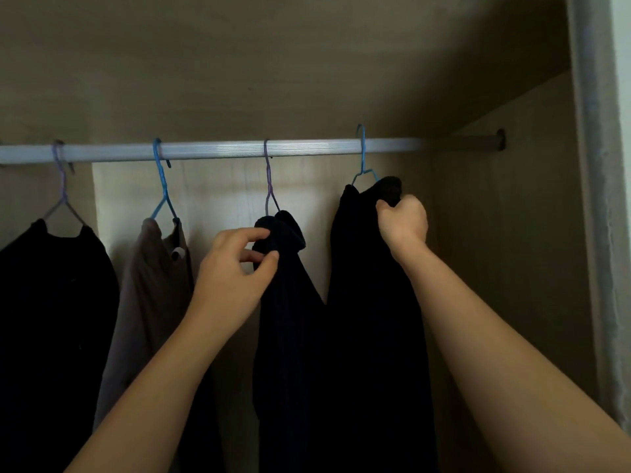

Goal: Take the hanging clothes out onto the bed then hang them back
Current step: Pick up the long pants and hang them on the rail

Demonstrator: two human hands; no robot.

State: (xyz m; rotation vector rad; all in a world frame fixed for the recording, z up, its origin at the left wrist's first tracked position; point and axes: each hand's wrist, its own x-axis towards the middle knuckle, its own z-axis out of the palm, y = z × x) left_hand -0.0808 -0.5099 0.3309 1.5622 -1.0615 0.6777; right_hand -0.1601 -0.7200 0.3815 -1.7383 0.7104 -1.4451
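A: Where are the arms [164, 370]?
B: Both bare, reaching up and forward.
A: Left hand [235, 268]?
B: Thumb and fingers [235, 237] pinch the navy garment [290, 302].
A: Right hand [403, 221]?
B: Higher, fist curled round the top of the black garment [368, 268].

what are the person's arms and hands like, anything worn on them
Both arms are bare as far as the frame shows: no sleeve or cuff on the left forearm or the right forearm. The left hand and right hand wear no gloves. No watch, bracelet or ring shows on the sides that face the camera.
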